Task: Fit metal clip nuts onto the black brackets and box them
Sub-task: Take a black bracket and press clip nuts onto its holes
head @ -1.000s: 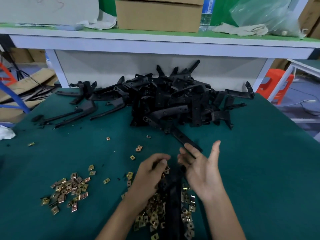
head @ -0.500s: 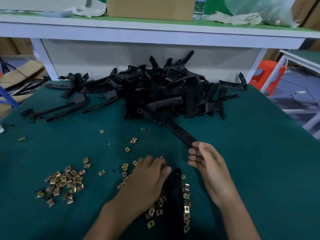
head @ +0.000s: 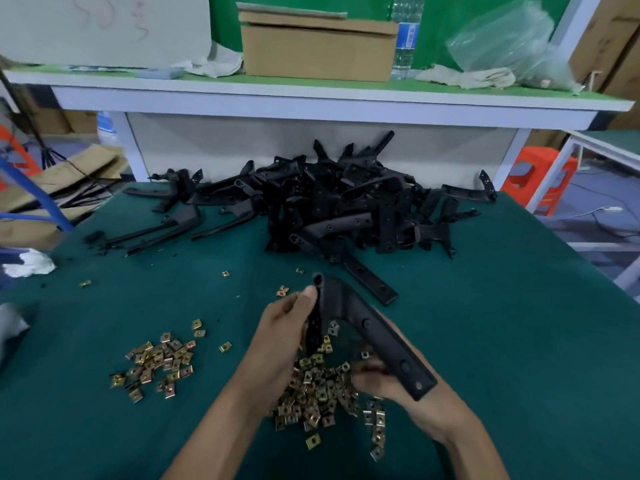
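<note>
Head view: an L-shaped black bracket [head: 377,337] is held raised over the green bench [head: 519,341], directly above the larger pile of clip nuts [head: 318,389], probably so that a nut can be taken up and pushed on with little reach. The bracket is gripped near its corner by the left hand [head: 284,337]. The thumb is pressed against the rounded end and the fingers are curled round the shorter leg, which is pointed down toward the pile. The longer leg is slanted toward the person's right and laid across the right hand [head: 388,382]. That hand is blurred, so it cannot be told whether it is supporting the leg or pinching a nut.

The bracket is matte black, with a hollow round boss at the corner and round holes spaced along the longer leg. No fitted nut can be made out on it, so the fitting step is judged not yet done.

The nuts are small, squarish and brass-coloured, each with a centre hole. A smaller pile of clip nuts [head: 156,362] is left well apart on the left. A heap of black brackets [head: 346,202] is stacked at the far edge as stock. A cardboard box [head: 318,50] is kept on the shelf behind.
</note>
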`<state>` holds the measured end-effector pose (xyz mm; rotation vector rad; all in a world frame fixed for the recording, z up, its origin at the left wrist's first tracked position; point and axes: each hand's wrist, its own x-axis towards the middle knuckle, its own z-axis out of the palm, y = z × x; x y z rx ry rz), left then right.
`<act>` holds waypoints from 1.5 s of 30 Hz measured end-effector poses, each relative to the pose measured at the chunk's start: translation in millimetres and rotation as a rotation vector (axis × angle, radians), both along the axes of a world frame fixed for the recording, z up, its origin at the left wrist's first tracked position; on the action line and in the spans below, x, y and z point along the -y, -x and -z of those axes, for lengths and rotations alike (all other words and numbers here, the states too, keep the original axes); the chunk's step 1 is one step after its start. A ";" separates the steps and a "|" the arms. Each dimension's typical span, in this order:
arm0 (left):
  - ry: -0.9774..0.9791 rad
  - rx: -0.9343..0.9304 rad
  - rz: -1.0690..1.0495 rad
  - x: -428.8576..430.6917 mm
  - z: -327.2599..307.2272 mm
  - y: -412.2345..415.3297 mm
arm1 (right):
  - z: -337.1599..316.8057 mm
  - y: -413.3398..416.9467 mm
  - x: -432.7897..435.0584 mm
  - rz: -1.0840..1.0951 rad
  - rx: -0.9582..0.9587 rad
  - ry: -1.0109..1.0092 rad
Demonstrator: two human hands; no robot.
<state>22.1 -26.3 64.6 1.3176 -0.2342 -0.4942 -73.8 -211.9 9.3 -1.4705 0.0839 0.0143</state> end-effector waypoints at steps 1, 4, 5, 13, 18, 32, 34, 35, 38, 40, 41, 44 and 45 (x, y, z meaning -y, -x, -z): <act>-0.046 0.006 -0.054 4.9 2.3 1.3 | -1.2 -4.8 -8.2 -0.014 0.046 -0.044; -0.320 0.162 -0.077 7.5 11.0 5.3 | -13.9 -25.5 -28.2 0.126 0.184 -0.300; -0.380 0.182 -0.033 4.5 14.1 6.5 | -19.7 -31.3 -30.2 0.211 0.169 -0.369; -0.221 0.053 -0.078 -15.6 26.3 8.1 | -6.1 -35.6 -10.8 0.307 0.080 -0.646; -0.093 -0.066 -0.085 -7.0 25.0 8.1 | -2.0 -34.5 -8.3 0.263 0.140 -0.669; -0.024 -0.253 -0.104 0.4 28.2 10.5 | -0.7 -35.2 -6.9 0.248 0.128 -0.687; 0.024 -0.269 -0.095 -0.6 26.4 10.6 | -0.4 -35.1 -6.4 0.243 0.125 -0.689; 0.028 -0.254 -0.094 -0.9 25.4 11.1 | -0.4 -34.9 -6.8 0.238 0.127 -0.686; 0.027 -0.210 -0.089 1.2 21.3 13.4 | -0.4 -34.7 -9.0 0.222 0.135 -0.659; 0.011 -0.173 -0.089 3.5 21.2 13.8 | -1.0 -34.0 -10.1 0.191 0.144 -0.657; 0.013 -0.155 -0.084 4.7 21.7 14.1 | -1.3 -33.5 -10.4 0.175 0.150 -0.659; 0.018 -0.119 -0.065 9.1 23.2 15.6 | -1.4 -32.9 -11.8 0.150 0.165 -0.652; 0.015 -0.115 -0.067 10.1 23.8 15.9 | -1.3 -32.9 -12.5 0.143 0.167 -0.647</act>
